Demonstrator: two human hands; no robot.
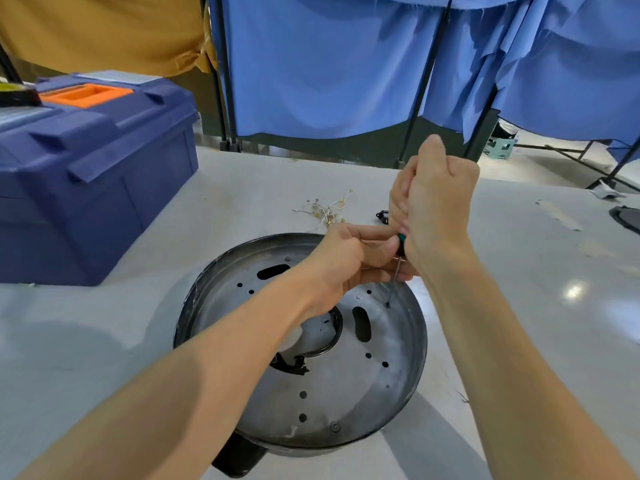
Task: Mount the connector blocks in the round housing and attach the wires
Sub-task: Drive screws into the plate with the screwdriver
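Observation:
The round metal housing (346, 393) lies open side up on the table, its floor pierced by holes and slots. My right hand (436, 202) grips a green-handled screwdriver (401, 242) upright, its tip standing in a screw hole (388, 304) near the far right of the housing floor. My left hand (349, 261) pinches the lower end of the screwdriver's handle, just above the shaft. A loose bunch of thin white wires with yellow ends (327, 211) lies on the table behind the housing. No connector block is visible.
A blue toolbox (93, 174) with an orange handle stands at the left on the table. A small black part (382, 215) lies behind my hands. Blue curtains (329, 64) on black frames hang behind the table's far edge.

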